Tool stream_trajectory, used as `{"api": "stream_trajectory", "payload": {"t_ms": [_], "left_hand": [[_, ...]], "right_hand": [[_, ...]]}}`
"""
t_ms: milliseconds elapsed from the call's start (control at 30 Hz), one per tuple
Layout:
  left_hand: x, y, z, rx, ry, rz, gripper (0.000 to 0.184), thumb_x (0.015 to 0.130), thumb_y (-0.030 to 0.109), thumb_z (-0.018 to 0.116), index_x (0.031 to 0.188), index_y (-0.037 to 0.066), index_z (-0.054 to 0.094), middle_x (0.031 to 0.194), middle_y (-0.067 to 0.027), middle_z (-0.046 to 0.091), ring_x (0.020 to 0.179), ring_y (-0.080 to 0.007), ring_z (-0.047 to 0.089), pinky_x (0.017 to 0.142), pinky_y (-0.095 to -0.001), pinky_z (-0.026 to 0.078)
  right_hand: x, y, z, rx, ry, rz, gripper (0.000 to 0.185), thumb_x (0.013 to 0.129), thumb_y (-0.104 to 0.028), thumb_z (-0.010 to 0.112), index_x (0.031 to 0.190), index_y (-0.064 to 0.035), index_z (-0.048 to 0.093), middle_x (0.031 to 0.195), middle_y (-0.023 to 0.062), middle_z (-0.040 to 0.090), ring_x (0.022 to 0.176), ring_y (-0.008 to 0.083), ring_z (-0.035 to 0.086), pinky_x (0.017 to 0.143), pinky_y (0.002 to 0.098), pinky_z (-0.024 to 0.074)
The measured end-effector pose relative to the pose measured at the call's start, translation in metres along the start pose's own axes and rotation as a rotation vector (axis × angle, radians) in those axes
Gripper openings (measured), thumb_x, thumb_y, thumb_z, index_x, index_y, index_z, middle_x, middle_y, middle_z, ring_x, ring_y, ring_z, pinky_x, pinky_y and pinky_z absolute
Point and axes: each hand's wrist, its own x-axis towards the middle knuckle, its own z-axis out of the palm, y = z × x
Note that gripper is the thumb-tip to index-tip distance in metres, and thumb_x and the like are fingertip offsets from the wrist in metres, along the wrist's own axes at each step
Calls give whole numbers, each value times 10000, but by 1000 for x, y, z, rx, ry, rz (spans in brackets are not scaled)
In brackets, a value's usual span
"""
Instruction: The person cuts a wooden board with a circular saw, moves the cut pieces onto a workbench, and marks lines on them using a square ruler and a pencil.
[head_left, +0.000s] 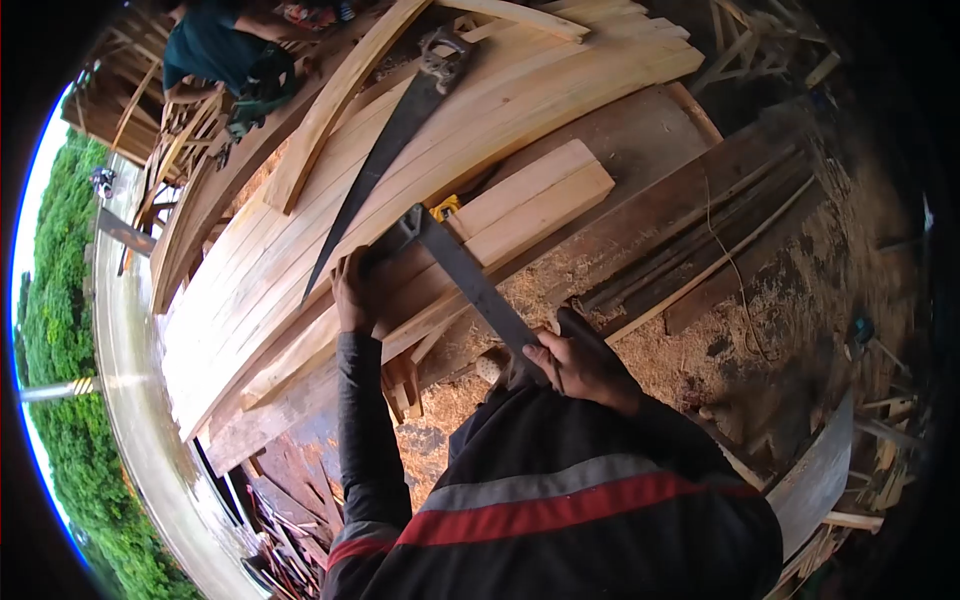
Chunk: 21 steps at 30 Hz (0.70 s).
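A dark metal square [475, 285] lies slantwise across a thick light wooden beam [545, 195]. My left hand [352, 290] is closed around the stock of the square at the beam's far side. On the near side, my right hand [585, 365] grips the lower end of its blade; a thin stick-like thing shows under the fingers, too small to name. Just behind the square's corner sits a yellow object [445, 207], perhaps a tape measure, partly hidden. A handsaw [385, 150] with a worn handle rests on the boards beyond.
Long light boards [520, 75] lie side by side, with a curved wooden piece [335, 95] on them. Dark planks [700, 210] and a thin cord [712, 235] lie to the right over sawdust. Another person [215, 50] bends over a power tool [262, 90] at upper left.
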Motion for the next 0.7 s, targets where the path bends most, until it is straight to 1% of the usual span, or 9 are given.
{"api": "stream_trajectory", "payload": {"t_ms": [100,133,233,433,467,533,600,633,700], "left_hand": [[0,1,0,-8,-1,7,417,835,277,788,1181,80,664,1130,-137,691,1073,-345,620,952,-433,451],[3,4,0,-28,-9,31,429,831,285,790,1185,78,664,1131,-144,688,1071,-355,617,953,-439,451],[8,8,2,-91,-35,47,448,824,310,798,1181,73,666,1129,-154,686,1064,-363,616,954,-450,450],[6,2,-4,-79,-38,56,479,807,343,809,1169,64,667,1116,-173,686,1065,-376,620,960,-451,450],[3,-2,-8,-83,-37,51,479,807,343,809,1169,64,667,1116,-173,686,1065,-376,620,960,-451,450],[-4,-14,-15,-78,-7,67,478,806,340,807,1166,60,666,1113,-172,688,1072,-377,620,965,-451,451],[-11,-28,-26,-78,-13,37,479,804,337,806,1166,56,666,1112,-167,691,1076,-367,621,973,-450,450],[-13,-36,-31,-90,-9,67,477,800,329,807,1165,56,668,1113,-162,693,1077,-364,622,977,-448,450],[-18,-47,-40,-102,-3,87,475,796,322,809,1164,55,670,1114,-158,695,1077,-360,623,981,-447,449]], "right_hand": [[-6,14,9,255,-42,166,346,1055,-341,547,954,-16,611,677,184,575,604,302,583,594,402,456],[-9,37,25,303,-10,141,445,1068,-419,513,919,-8,595,594,18,489,498,113,520,489,297,431],[-12,58,37,95,17,44,449,1058,-421,535,922,4,577,606,15,518,478,82,500,461,273,414],[-19,34,42,-192,3,-69,480,989,-433,657,1045,39,588,701,72,592,652,183,632,613,332,512],[-19,26,45,-97,-4,-30,488,944,-454,691,1016,22,611,725,149,621,691,300,641,659,401,509],[-19,10,53,-8,-18,7,496,898,-474,725,988,6,635,748,225,649,730,418,650,704,470,506],[-20,-5,66,225,-85,92,522,900,-448,735,1127,5,607,845,245,701,812,411,705,710,454,537],[-17,-10,71,178,-202,166,526,911,-405,738,1187,12,574,906,260,713,890,386,725,717,430,553],[-17,-42,66,121,-258,190,514,912,-394,741,1180,13,578,903,258,713,877,380,726,714,426,551]]}}
